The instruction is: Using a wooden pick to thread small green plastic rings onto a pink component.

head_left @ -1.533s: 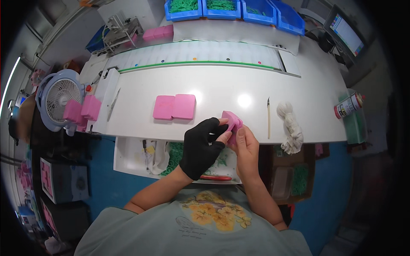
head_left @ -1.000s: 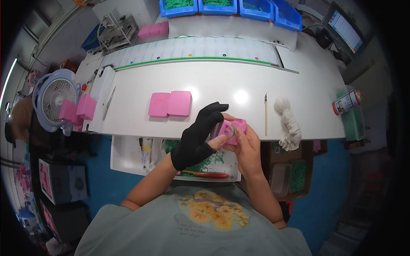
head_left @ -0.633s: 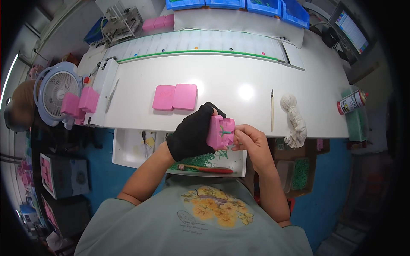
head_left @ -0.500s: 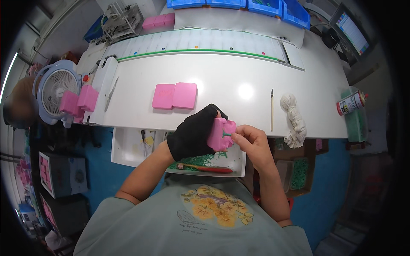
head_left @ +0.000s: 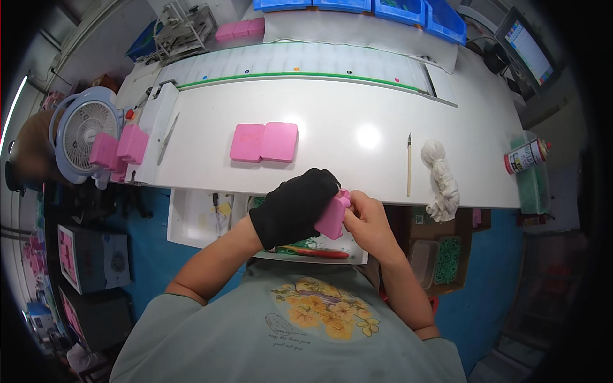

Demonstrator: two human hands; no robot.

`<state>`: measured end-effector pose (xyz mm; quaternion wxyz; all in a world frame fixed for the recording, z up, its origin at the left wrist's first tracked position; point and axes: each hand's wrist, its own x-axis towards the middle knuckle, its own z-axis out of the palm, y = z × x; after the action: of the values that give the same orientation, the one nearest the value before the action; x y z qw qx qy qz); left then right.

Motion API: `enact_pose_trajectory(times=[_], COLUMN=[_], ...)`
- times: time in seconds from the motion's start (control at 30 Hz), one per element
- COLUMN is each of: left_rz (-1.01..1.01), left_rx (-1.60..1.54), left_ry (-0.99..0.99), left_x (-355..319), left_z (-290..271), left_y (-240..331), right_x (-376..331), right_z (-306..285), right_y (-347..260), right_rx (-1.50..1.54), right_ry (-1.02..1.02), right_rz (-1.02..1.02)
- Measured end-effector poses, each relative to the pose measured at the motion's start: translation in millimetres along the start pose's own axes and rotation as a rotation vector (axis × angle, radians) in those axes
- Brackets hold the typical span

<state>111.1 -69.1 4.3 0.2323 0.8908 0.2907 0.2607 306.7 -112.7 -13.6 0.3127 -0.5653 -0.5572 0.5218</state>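
Pink block point(head_left: 332, 217) held just off the surface's near edge, black-gloved left hand point(head_left: 295, 207) gripping its left side, bare right hand point(head_left: 368, 221) pinching its right, two pink blocks point(head_left: 264, 142) mid-surface, thin tool point(head_left: 408, 165) beside white cloth bundle point(head_left: 440, 179) toward right end

Two flat pink square blocks point(head_left: 264, 142) lie side by side on the white table point(head_left: 332, 108), one pink block point(head_left: 332, 217) is in the hands, one thin stick point(head_left: 408, 165), one white cloth bundle point(head_left: 440, 179), one spray can point(head_left: 526, 156)
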Motion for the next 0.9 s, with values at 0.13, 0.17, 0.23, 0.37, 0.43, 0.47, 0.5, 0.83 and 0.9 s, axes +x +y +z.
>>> enact_pose_trajectory(times=[0.13, 0.17, 0.23, 0.37, 0.43, 0.47, 0.5, 0.83, 0.9], left_rz=[-0.068, -0.074, -0.306, -0.285, -0.166, -0.167, -0.139, -0.425, -0.418], left_rx=[-0.004, 0.003, -0.107, -0.252, -0.242, -0.243, -0.324, -1.213, -1.581], left_ry=[-0.066, -0.065, -0.105, -0.037, 0.037, 0.037, 0.060, 0.196, 0.117], left_x=[-9, -12, -17, -25, -24, -24, -25, -31, -32], left_z=[-6, -10, -17, -21, -25, -23, -20, 1, 3], left_y=[-3, -4, -6, -11, -5, -5, -4, 4, 8], right_x=[1, -1, -7, -19, -17, -16, -11, 10, 15], right_z=[4, 1, -3, -7, -10, -10, -7, -6, -11], right_y=[-3, -4, -4, -20, -27, -40, -41, -16, -14], right_rx=[-0.046, 0.079, 0.205, -0.124, 0.048, 0.009, 0.009, 0.090, -0.011], right_ry=[-0.021, -0.065, -0.115, -0.165, -0.022, 0.016, 0.015, -0.131, -0.156], right_rz=[0.007, 0.010, 0.009, -0.190, -0.164, -0.137, -0.136, -0.598, -0.688])
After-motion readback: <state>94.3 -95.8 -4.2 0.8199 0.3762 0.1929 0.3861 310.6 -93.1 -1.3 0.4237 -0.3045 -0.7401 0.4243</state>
